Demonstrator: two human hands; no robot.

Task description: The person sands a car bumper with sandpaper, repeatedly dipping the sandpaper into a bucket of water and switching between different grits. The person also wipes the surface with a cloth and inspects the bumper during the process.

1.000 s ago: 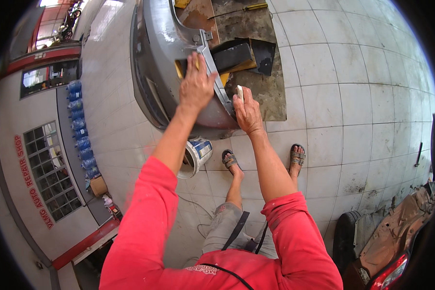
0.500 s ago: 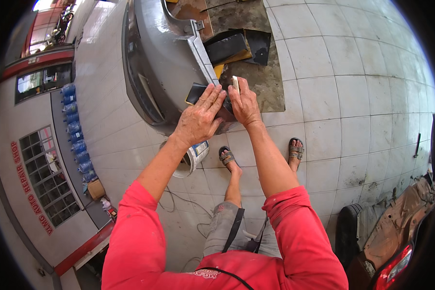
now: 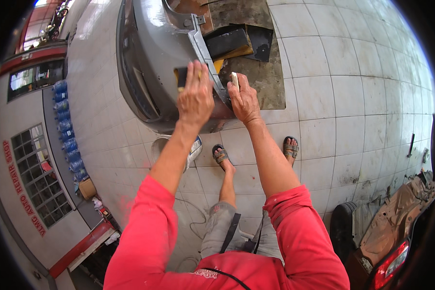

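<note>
A grey, glossy car bumper (image 3: 154,53) lies at the top centre, with a pale strip along its right edge. My left hand (image 3: 194,96) rests on its curved surface, fingers pressed together over a dark pad with yellow on it (image 3: 181,76), slightly blurred. My right hand (image 3: 244,99) is at the bumper's right edge, fingers curled round a small whitish block (image 3: 235,79). Just beyond both hands, dark sheets and yellow pieces (image 3: 229,43) lie on a stained board (image 3: 261,84). A bucket (image 3: 162,147) stands below the bumper, partly behind my left forearm.
My sandalled feet stand on tiled floor (image 3: 343,106). A row of blue water jugs (image 3: 65,125) lines the wall at left, beside a door with a grille (image 3: 36,169). Loose car body parts (image 3: 386,217) and a tail light (image 3: 390,265) are at lower right. A cord (image 3: 195,222) runs behind me.
My left hand with the pad moved toward me along the bumper, then back away from me. My right hand stays at the edge. The whole view has shifted slightly.
</note>
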